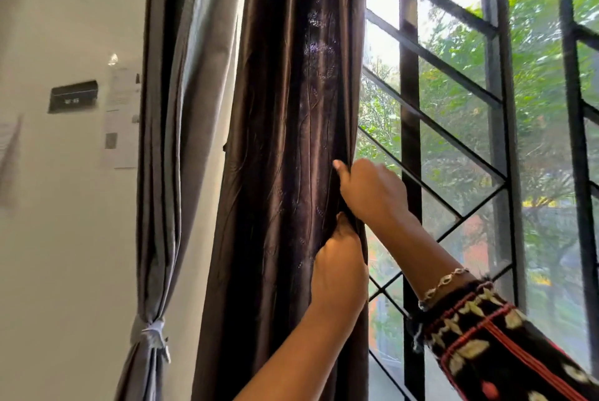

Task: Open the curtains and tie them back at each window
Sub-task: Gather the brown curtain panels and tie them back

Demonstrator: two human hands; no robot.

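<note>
Brown satin curtain (pixel 282 141) hangs gathered at the window's left side; the pane to its right is uncovered. Left hand (pixel 340 271) grips the curtain's right edge from below, fingers curled round the bunched cloth. Right hand (pixel 372 193) pinches the same edge just above, thumb on the front, fingers hidden behind the fold.

I judge the drawing-open mostly done here; this curtain is not yet tied, and I see no tie for it. Grey curtain (pixel 168 141) beside it, toward the wall, is already cinched with a pale tie (pixel 154 332).

Hidden: rail and hem, both cut off. Window bars (pixel 411 109) blurred; wall papers (pixel 120 115) unreadable.
</note>
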